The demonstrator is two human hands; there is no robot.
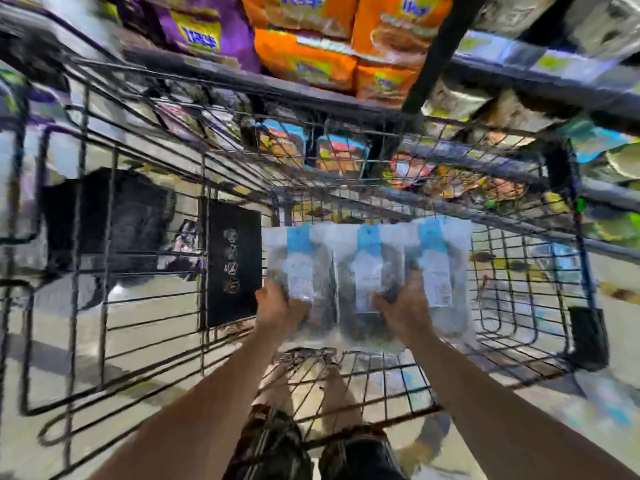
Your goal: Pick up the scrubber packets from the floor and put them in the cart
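Both hands hold a row of clear scrubber packets (pixel 367 271) with blue header cards, inside the wire cart (pixel 145 188). Left hand (pixel 277 306) grips the near left edge; right hand (pixel 401 310) grips the near middle. A black box (pixel 233 261) stands just left of the packets. Frame blurred.
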